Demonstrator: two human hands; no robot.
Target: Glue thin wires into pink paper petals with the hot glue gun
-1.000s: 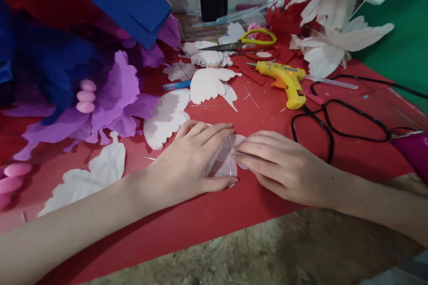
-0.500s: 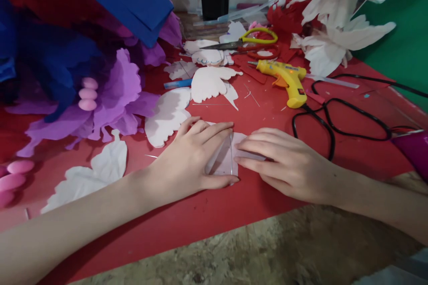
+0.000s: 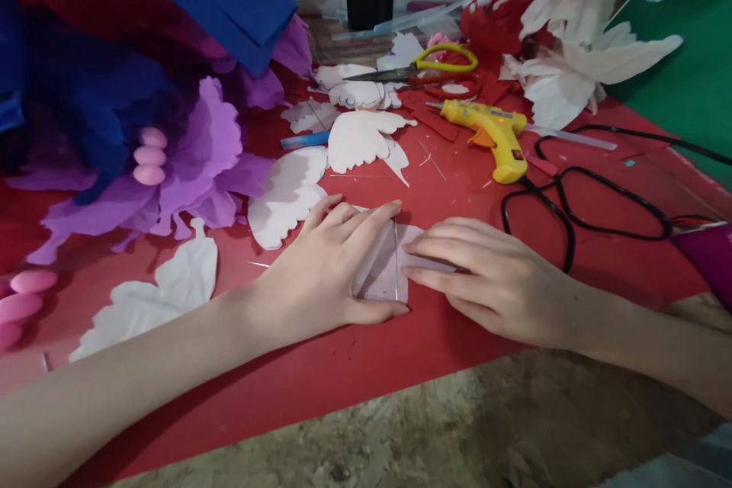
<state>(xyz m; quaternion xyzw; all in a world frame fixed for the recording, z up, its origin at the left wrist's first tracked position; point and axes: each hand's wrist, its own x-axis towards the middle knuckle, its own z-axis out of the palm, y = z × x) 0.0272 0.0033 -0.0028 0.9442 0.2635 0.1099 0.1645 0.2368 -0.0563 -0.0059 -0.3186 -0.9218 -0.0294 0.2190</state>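
My left hand lies palm down on a small pale pinkish paper, pressing it to the red table cover. Its thumb and index finger are spread, with their tips near the two ends of a thin straight wire across the paper. My right hand has its fingers closed at the paper's right side, where a flap shows between two of them. The right thumb is mostly hidden beneath. White scalloped wing-shaped cutouts lie just beyond my left hand.
A yellow glue gun with a looping black cord lies at the right. Scissors rest on cutouts at the back. Purple paper shapes and blue sheets crowd the left. White paper figures stand at the back right.
My left index finger has lifted and shifted slightly away from the wire's far end. The paper and my right hand look almost unmoved; the view has shifted a little.
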